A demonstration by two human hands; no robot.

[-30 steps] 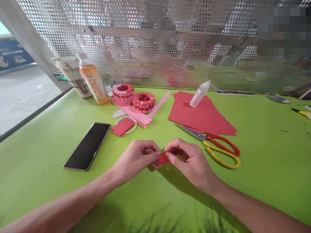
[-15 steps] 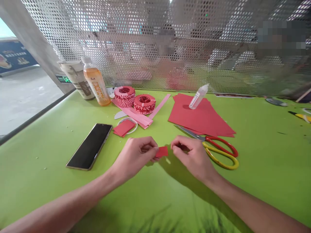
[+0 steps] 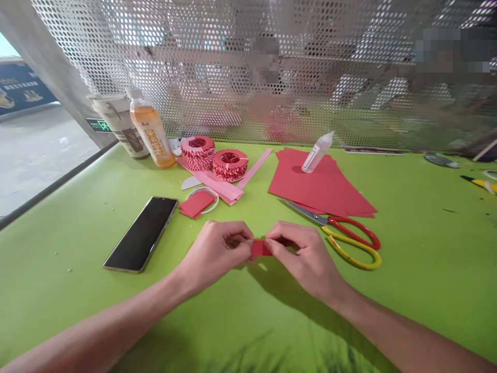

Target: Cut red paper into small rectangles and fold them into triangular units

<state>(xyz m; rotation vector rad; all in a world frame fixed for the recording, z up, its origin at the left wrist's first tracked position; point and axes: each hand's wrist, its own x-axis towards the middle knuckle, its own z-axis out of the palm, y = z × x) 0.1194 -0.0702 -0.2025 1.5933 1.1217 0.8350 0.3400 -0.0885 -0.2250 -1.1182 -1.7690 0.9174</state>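
We have a small red paper piece point(image 3: 260, 249) pinched between both hands, just above the green tabletop point(image 3: 58, 290), roughly mid-frame. Long axis runs side to side, left hand to right hand (whether it's folded, we can't tell; fingers hide too much of it). Our left hand point(image 3: 213, 251) has a narrow pinch on its left end. Our right hand point(image 3: 305, 254) has a narrow pinch on the right end and covers more of it. Neither hand is clearly nearer: the piece sits between them, touching both.

Just right of the right hand are the scissors point(image 3: 341, 233), closed, with red and yellow handles and blades pointing up-left. Beyond them lies a stack of red paper sheets point(image 3: 314, 186), with a glue bottle point(image 3: 316, 153) tilted on top.

Left of the left hand is a dark phone point(image 3: 140, 234), lying diagonally. Up-left of the hands are red paper squares point(image 3: 196, 203) beside a thin white ring point(image 3: 212, 197), then pink paper strips point(image 3: 221, 186). Behind those are two pleated red-pink paper rings point(image 3: 197, 153) point(image 3: 230, 165), a juice bottle point(image 3: 149, 132) and a paper cup point(image 3: 118, 124).
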